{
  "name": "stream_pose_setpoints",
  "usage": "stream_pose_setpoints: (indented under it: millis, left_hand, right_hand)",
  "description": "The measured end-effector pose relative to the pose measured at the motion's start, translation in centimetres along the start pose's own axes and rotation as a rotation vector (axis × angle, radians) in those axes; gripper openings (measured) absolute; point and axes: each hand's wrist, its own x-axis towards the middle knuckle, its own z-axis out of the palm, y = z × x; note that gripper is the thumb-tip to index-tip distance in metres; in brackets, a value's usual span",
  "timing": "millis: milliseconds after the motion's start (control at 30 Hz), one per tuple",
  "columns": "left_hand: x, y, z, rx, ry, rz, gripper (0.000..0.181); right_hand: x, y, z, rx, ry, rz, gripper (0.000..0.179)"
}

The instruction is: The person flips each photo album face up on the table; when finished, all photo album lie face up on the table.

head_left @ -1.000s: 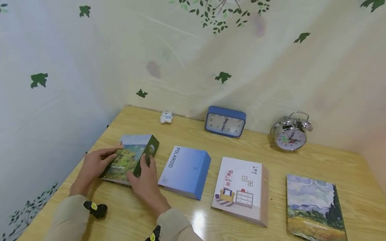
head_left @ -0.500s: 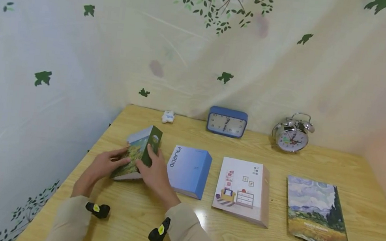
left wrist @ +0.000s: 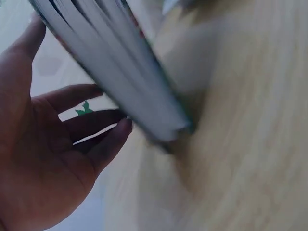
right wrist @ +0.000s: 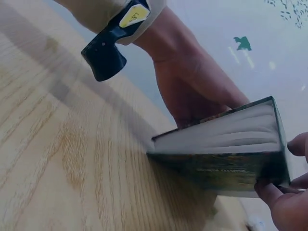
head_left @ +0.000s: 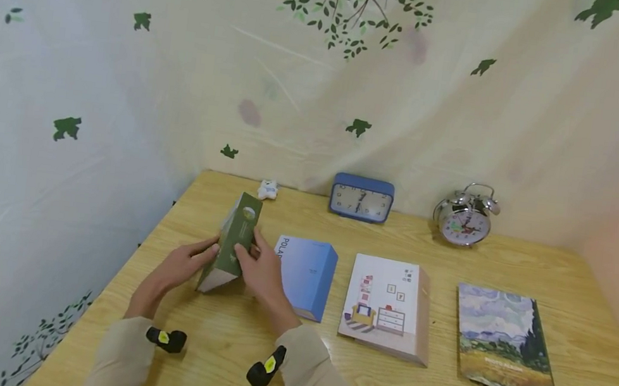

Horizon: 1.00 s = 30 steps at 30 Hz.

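In the head view a thick photo album [head_left: 236,235] with a dark green spine stands tilted at the table's left, its spine turned up. My left hand [head_left: 180,267] touches its left cover with fingertips fairly straight. The left wrist view shows that hand [left wrist: 57,130] beside the pale page edges. My right hand [head_left: 266,274] grips the album at the spine, thumb on the spine and fingers over its far edge. In the right wrist view the right hand [right wrist: 291,207] holds the spine corner of the album [right wrist: 216,144].
A blue POLAROID album [head_left: 306,275], a white album with a room drawing [head_left: 383,303] and a landscape photo album [head_left: 507,346] lie in a row to the right. Along the back stand a white bear figure [head_left: 268,189], a blue clock [head_left: 362,198] and a silver alarm clock [head_left: 464,220].
The photo album has been raised from lying front cover up onto its edge, turned so its spine faces up. Both hands have shifted slightly to the right with it.
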Motion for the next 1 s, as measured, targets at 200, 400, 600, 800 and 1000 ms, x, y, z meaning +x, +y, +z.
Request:
stream_pose_setpoints:
  millis: [200,400,600,800,1000]
  left_hand:
    - [-0.3,0.9,-0.8,-0.227,0.004,0.114,0.063]
    - [-0.6,1.8,-2.3,-0.279,0.047,0.127,0.059]
    - [-0.9,1.7,-2.9,-0.306,0.067,0.105,0.058]
    - [-1.3,1.4,-3.7,-0.289,0.087,0.118,0.056]
    - [-1.6,1.7,-4.7,-0.137,0.118,0.110,0.053]
  right_hand:
    - [-0.2,-0.8,0.2,0.001,0.011,-0.055,0.051]
    - [-0.3,-1.4,1.0,0.044,-0.025,-0.100,0.051]
    - [0.0,-1.6,2.0,0.054,-0.054,-0.130,0.052]
    - [0.5,-1.3,3.0,0.033,-0.082,-0.140,0.053]
    - [0.6,-0.6,3.5,-0.112,-0.133,-0.154,0.051]
